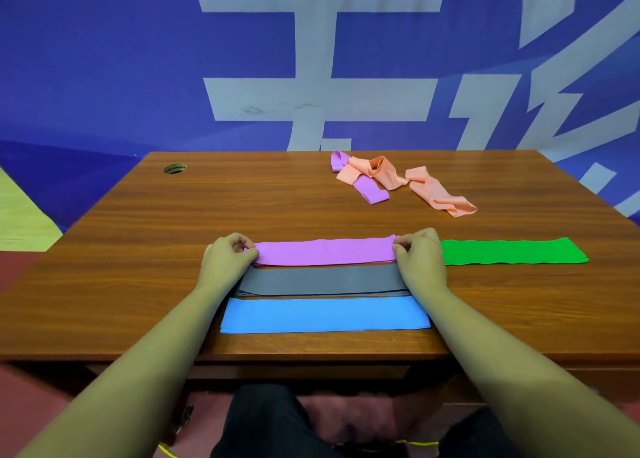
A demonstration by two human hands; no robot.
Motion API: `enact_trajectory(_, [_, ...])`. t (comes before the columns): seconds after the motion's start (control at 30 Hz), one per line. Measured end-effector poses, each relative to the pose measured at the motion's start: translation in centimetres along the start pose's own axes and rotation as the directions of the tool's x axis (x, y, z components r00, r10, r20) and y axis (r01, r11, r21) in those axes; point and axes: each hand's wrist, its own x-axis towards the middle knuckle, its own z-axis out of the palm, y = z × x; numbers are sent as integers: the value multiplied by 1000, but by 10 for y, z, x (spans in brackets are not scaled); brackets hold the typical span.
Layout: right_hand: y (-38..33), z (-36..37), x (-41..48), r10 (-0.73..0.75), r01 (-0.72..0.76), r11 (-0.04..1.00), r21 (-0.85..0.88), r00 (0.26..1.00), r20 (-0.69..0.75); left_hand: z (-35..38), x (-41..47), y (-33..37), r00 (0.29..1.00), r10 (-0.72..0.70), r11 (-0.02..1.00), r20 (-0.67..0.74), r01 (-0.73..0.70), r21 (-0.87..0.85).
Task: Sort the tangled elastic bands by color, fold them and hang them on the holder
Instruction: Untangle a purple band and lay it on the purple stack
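A folded purple band [325, 251] lies flat across the middle of the wooden table [173, 222]. My left hand [228, 256] pinches its left end and my right hand [417, 255] pinches its right end. Just in front of it lie a folded grey band [322, 280] and, nearer me, a folded blue band [323, 314]. A folded green band [512, 251] lies flat to the right. At the back right sits a tangle of peach bands [434, 190] with another purple band [369, 189] wound through it. No holder is in view.
A round cable hole [175, 168] is in the table's back left corner. A blue banner with white shapes [311, 59] hangs behind the table. My legs show under the front edge.
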Motion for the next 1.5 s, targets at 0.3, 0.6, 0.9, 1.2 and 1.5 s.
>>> enact_trajectory(0.3, [-20,-36,54,-188,190,982,-18,980,65,9,48,61,978,209,957,18,-208,204])
enact_trajectory(0.6, [-19,-3,137,-115,145,982,-123,968,221,80,97,148,941,273,951,199,-296,95])
enact_trajectory(0.9, [-4,32,168,-154,215,966,-143,924,349,161,128,163,855,308,916,417,-385,112])
enact_trajectory(1.2, [4,49,175,-221,254,964,-80,930,292,180,141,157,836,398,901,377,-434,12])
enact_trajectory(1.5, [-58,-14,174,-394,376,908,186,916,73,129,136,181,860,501,813,102,-427,-395])
